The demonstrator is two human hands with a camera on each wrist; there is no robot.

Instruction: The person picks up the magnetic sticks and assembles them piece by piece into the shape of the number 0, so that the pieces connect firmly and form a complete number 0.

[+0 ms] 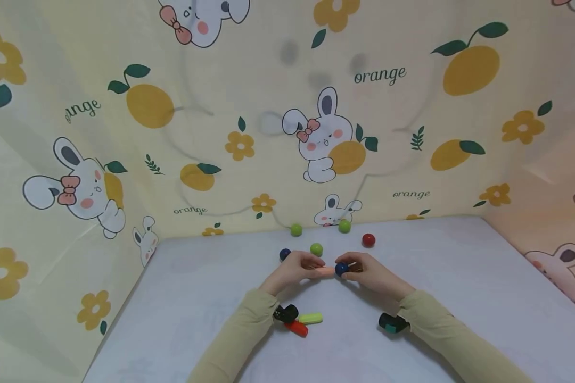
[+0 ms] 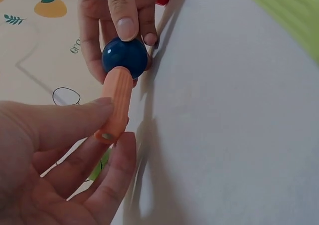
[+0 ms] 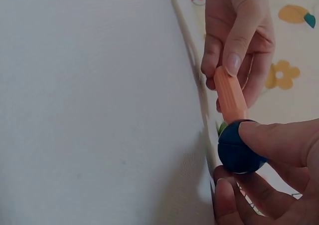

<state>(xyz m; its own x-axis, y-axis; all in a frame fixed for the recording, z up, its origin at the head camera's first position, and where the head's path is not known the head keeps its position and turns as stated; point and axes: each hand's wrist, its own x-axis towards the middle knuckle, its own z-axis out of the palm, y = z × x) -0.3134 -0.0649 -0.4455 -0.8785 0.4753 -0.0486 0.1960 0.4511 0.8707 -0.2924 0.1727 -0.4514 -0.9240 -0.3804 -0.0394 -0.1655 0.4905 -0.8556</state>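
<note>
From where I stand, the white surface (image 1: 196,319) runs back to a pale yellow hanging backdrop (image 1: 249,74) printed with rabbits, oranges and flowers. Around the middle of the surface, toward its rear, a peach-coloured ridged rod (image 1: 325,271) is held end-on against a dark blue ball (image 1: 342,269). The left hand (image 1: 297,268) pinches the rod between thumb and fingers; the right hand's (image 1: 370,274) grip pinches the ball, thumb on one side, fingers on the other. Rod and ball touch, though I cannot tell whether they are fastened. The rod's far end, in the left hand, bears only a small pale dot.

Just behind the hands lie a second dark blue ball (image 1: 285,255) and a green ball (image 1: 316,249); farther back are two more green balls (image 1: 295,230) and a red ball (image 1: 368,240). Near the left wrist, a yellow-green rod (image 1: 310,318) and a red rod (image 1: 297,328) lie close together.

I'd judge the work to be early: one rod and one ball brought together, the remaining pieces loose and unjoined.

The backdrop reads "orange" in dark green script in several places, one at the left warped by a fold. I can make out no brand or label on the pieces.
</note>
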